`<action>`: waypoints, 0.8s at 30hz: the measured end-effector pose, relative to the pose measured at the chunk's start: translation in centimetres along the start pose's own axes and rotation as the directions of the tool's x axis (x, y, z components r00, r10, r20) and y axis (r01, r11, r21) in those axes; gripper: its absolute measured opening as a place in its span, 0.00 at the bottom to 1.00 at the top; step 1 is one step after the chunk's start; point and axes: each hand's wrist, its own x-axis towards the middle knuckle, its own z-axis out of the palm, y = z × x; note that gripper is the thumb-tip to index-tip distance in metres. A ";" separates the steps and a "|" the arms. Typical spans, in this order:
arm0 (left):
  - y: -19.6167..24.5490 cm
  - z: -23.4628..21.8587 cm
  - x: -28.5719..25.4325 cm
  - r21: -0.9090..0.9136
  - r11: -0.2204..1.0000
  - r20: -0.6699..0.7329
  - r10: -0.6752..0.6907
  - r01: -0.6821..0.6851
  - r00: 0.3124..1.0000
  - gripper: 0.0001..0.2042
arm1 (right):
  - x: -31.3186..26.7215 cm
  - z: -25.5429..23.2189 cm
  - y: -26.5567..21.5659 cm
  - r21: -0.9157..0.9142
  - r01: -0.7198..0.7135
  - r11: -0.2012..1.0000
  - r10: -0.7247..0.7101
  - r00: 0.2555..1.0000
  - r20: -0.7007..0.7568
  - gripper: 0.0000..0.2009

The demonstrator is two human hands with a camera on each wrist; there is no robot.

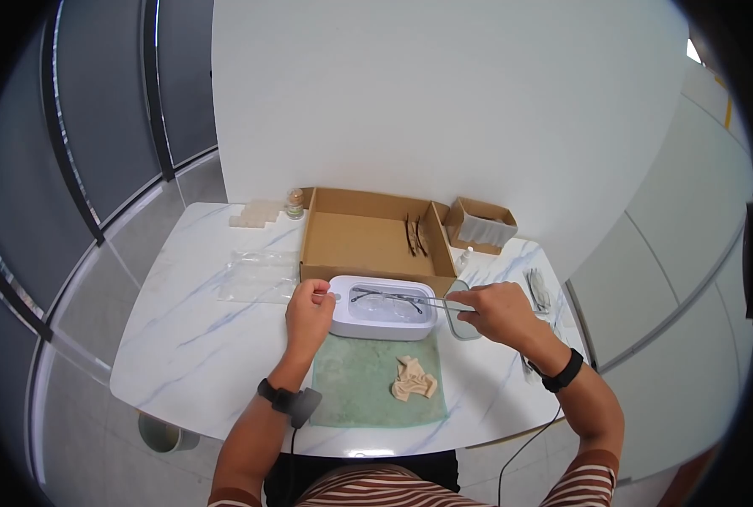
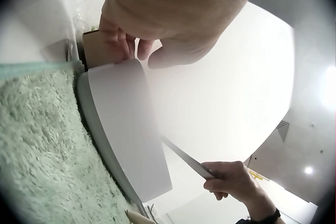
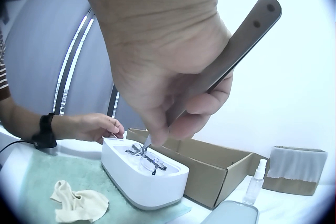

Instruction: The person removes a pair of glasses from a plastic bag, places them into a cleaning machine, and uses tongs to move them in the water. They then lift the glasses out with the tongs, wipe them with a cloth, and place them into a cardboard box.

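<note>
A white ultrasonic cleaner (image 1: 382, 328) stands at the back edge of the green cloth, with a pair of dark-framed glasses (image 1: 387, 297) in its basin. My right hand (image 1: 499, 311) pinches long metal tweezers (image 3: 220, 66), which slant down into the basin. Their tips meet the glasses in the right wrist view. At the cleaner's left end is my left hand (image 1: 309, 314), fingers loosely bent. Its fingertips (image 2: 126, 50) lie right at the cleaner's rim in the left wrist view.
A crumpled beige cloth (image 1: 413, 378) lies on the green cloth (image 1: 351, 397). Behind the cleaner sits a shallow cardboard box (image 1: 355, 241) with dark glasses inside. A grey-green lid (image 1: 463, 325), a spray bottle (image 3: 254, 184) and a tissue box (image 1: 482, 226) are to the right.
</note>
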 end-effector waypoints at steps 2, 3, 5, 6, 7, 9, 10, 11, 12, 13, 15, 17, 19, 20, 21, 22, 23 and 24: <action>0.1 0.0 0.0 0.013 1.000 0.002 0.007 -0.007 1.000 0.08 | 0.2 -0.1 0.1 0.010 -0.004 1.000 0.004 1.000 -0.012 0.18; 0.1 -0.1 0.0 0.027 1.000 0.006 0.015 -0.015 1.000 0.09 | 0.3 -0.1 0.2 0.007 -0.003 1.000 0.003 1.000 0.002 0.18; -0.2 0.0 0.2 0.034 0.998 -0.007 0.045 -0.045 0.999 0.08 | 0.2 -0.1 0.1 0.006 -0.002 1.000 0.002 1.000 0.015 0.18; -0.2 0.0 0.3 0.044 0.996 -0.022 0.077 -0.076 0.997 0.08 | 0.2 -0.2 0.0 0.005 -0.013 1.000 0.013 1.000 0.022 0.18; -0.1 -0.1 0.3 0.047 0.996 -0.025 0.080 -0.079 0.996 0.08 | 0.2 -0.3 -0.1 0.005 -0.023 1.000 0.023 0.999 0.028 0.18; 0.6 -0.6 0.4 0.089 0.982 -0.067 0.171 -0.165 0.983 0.07 | 0.1 -0.3 0.2 0.039 -0.020 0.999 0.020 1.000 -0.012 0.18; 0.8 -0.7 0.5 0.093 0.982 -0.066 0.173 -0.167 0.983 0.07 | 0.0 -0.3 0.3 0.070 -0.019 0.997 0.022 0.999 -0.049 0.18; 1.0 -0.8 0.6 0.081 0.978 -0.107 0.198 -0.190 0.974 0.07 | 0.0 -0.1 0.3 0.075 -0.020 0.997 0.024 0.998 -0.051 0.18; 1.3 -1.0 0.8 0.069 0.974 -0.145 0.222 -0.214 0.964 0.07 | 0.0 0.1 0.4 0.064 -0.029 0.998 0.030 0.999 -0.017 0.17; 1.6 -1.0 0.8 0.071 0.973 -0.138 0.226 -0.218 0.964 0.07 | -0.1 0.3 0.5 0.053 -0.040 0.998 0.039 0.999 0.018 0.17; 2.1 -1.1 1.0 0.014 0.971 -0.207 0.237 -0.239 0.949 0.07 | -0.3 1.0 0.7 0.061 -0.048 0.997 0.044 0.997 0.066 0.17; 2.2 -1.3 1.0 0.011 0.965 -0.210 0.260 -0.263 0.943 0.06 | -0.3 1.2 0.8 0.066 -0.051 0.996 0.043 0.993 0.114 0.18; 2.6 -1.6 0.8 -0.015 0.976 -0.200 0.211 -0.218 0.957 0.07 | -0.2 1.3 1.0 0.058 -0.066 0.996 0.060 0.994 0.091 0.17; 2.6 -1.6 0.7 -0.011 0.975 -0.195 0.214 -0.220 0.957 0.07 | -0.1 1.5 1.2 0.064 -0.068 0.996 0.063 0.994 0.089 0.17; 2.6 -1.7 0.7 -0.029 0.977 -0.196 0.202 -0.212 0.960 0.07 | 0.1 1.8 1.4 0.080 -0.067 0.995 0.059 0.993 0.099 0.17; 2.6 -1.8 0.7 -0.048 0.978 -0.198 0.191 -0.204 0.962 0.07 | 0.2 2.2 1.6 0.094 -0.066 0.993 0.055 0.993 0.107 0.17; 2.5 -1.8 0.6 -0.045 0.977 -0.193 0.194 -0.207 0.962 0.07 | 0.3 2.7 1.8 0.098 -0.069 0.993 0.058 0.993 0.105 0.17; 2.4 -1.9 0.6 -0.060 0.978 -0.202 0.185 -0.201 0.962 0.07 | 0.5 3.2 1.9 0.100 -0.065 0.993 0.054 0.992 0.115 0.17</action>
